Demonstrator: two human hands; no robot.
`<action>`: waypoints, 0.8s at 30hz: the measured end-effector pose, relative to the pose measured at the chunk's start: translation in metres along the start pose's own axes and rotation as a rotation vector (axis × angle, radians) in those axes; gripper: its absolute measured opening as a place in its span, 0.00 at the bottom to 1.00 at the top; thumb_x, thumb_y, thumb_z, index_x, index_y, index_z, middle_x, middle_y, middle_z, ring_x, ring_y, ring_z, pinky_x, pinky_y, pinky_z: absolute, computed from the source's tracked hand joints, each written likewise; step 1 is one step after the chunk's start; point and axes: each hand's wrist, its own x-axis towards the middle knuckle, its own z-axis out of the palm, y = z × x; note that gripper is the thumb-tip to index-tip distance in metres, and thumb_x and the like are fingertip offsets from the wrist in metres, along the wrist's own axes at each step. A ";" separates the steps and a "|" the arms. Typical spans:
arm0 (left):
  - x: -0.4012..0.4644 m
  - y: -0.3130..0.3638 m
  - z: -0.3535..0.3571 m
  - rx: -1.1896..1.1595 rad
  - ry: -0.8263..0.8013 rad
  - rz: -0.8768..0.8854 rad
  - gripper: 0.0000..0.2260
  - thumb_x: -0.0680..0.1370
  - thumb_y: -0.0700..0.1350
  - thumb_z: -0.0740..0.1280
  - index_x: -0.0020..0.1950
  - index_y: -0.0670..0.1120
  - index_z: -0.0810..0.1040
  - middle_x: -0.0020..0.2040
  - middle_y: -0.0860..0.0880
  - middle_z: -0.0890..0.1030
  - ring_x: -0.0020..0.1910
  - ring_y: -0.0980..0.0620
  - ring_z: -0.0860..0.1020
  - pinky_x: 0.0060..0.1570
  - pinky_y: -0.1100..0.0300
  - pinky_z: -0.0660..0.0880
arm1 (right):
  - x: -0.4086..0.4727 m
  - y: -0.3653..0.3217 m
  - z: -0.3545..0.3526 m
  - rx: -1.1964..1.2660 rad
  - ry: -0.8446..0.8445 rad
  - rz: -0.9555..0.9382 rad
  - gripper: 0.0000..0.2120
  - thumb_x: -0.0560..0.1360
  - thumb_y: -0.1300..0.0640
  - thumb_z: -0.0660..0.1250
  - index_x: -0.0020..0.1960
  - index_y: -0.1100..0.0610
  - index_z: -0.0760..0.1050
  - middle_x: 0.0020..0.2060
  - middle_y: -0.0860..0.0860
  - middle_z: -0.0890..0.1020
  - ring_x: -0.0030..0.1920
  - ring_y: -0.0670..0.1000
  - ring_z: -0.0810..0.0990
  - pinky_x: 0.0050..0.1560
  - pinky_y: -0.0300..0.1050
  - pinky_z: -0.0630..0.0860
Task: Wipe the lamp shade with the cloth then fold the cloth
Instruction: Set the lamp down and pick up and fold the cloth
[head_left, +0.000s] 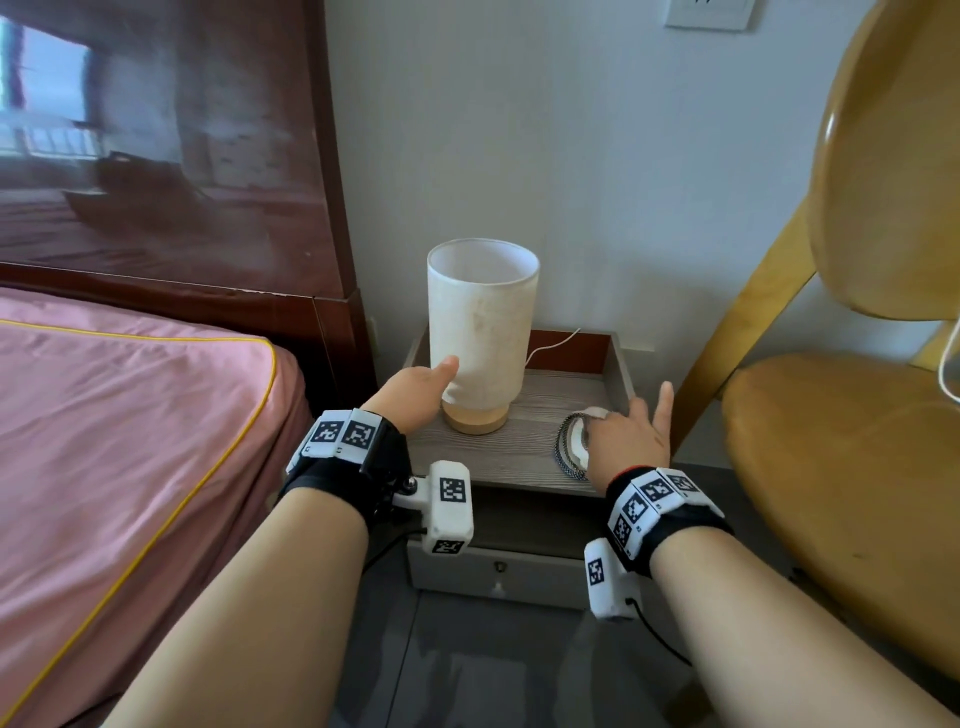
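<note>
Pink bedding (130, 415) fills your left, a yellow chair (857, 364) your right, and the grey wood-grain nightstand (498, 457) sits between them. Your lamp shade (483, 317) stands upright near the nightstand's back left corner; your left hand (415, 395) wraps its lower edge. Your right hand (628, 436), fingers spread, presses flat on the white cloth (576, 441) lying with a braided cord (563, 452) near the front right edge.
</note>
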 end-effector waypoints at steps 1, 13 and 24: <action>-0.002 -0.001 -0.001 0.006 -0.012 -0.003 0.22 0.81 0.60 0.53 0.53 0.44 0.76 0.63 0.36 0.77 0.63 0.37 0.75 0.56 0.49 0.71 | -0.001 0.003 0.000 0.002 0.028 -0.013 0.11 0.73 0.51 0.61 0.51 0.46 0.80 0.46 0.45 0.81 0.66 0.56 0.66 0.68 0.67 0.26; -0.023 -0.003 -0.004 0.132 -0.086 0.171 0.17 0.79 0.55 0.62 0.61 0.47 0.79 0.54 0.51 0.80 0.51 0.54 0.76 0.53 0.60 0.68 | -0.006 0.018 -0.046 0.754 0.256 -0.228 0.13 0.79 0.56 0.58 0.43 0.58 0.78 0.39 0.54 0.78 0.45 0.57 0.75 0.46 0.51 0.72; -0.060 0.013 0.030 -0.048 -0.337 0.379 0.20 0.74 0.44 0.70 0.66 0.52 0.74 0.58 0.51 0.81 0.53 0.56 0.79 0.48 0.63 0.74 | -0.034 0.017 -0.099 0.890 0.222 -0.310 0.13 0.77 0.56 0.60 0.40 0.63 0.74 0.34 0.57 0.77 0.36 0.54 0.75 0.38 0.48 0.70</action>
